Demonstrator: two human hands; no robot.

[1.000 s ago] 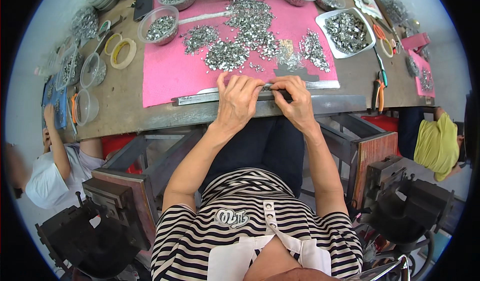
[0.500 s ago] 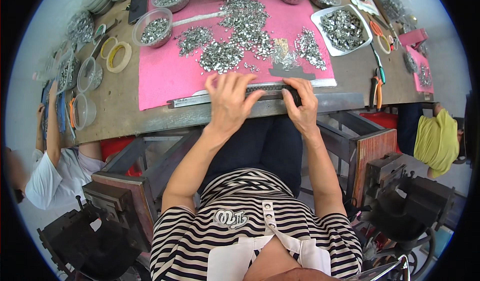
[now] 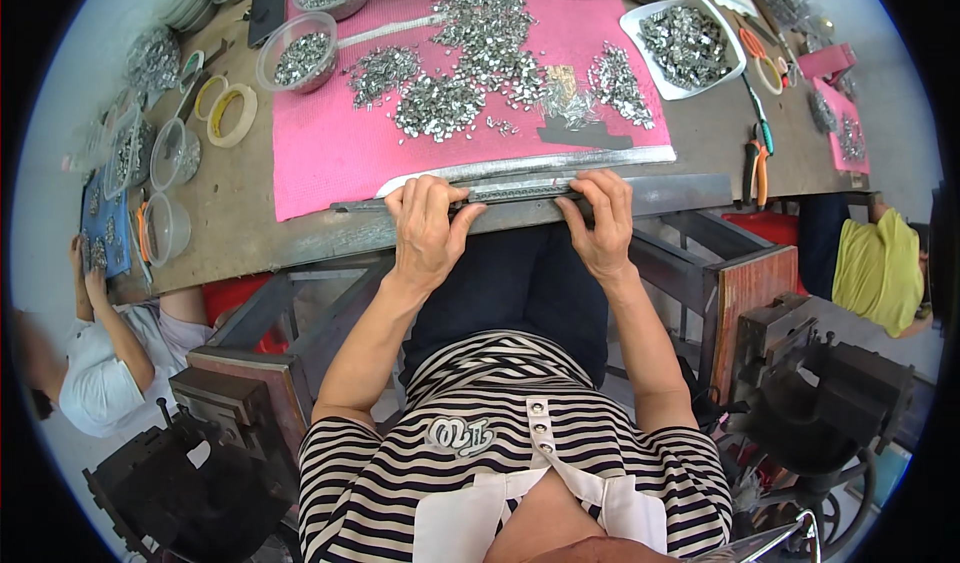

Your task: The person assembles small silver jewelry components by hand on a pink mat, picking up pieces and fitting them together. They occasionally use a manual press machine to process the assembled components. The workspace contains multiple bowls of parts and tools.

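Note:
Near the front edge of the table, both hands are at a long, narrow dark metal strip (image 3: 520,192) with a row of small silvery pieces along its middle. My left hand (image 3: 428,225) is closed on the strip's left part, fingers over the far side and thumb on the near side. My right hand (image 3: 602,221) pinches it farther right in much the same way. Just beyond the strip lies a silvery flat bar (image 3: 640,159) on a pink mat (image 3: 320,163). Loose piles of small metal pieces (image 3: 440,111) cover the mat's middle.
A white tray (image 3: 632,25) and a clear tub (image 3: 268,61) hold more metal pieces. Tape rolls (image 3: 233,116) lie left; orange-handled pliers (image 3: 761,178) lie right. A dark flat piece (image 3: 585,137) rests on the mat. Other people (image 3: 120,363) sit at both sides.
My left hand has moved left and toward me, and its fingers have closed on the strip. My right hand has shifted slightly nearer. More of the strip now shows between the hands.

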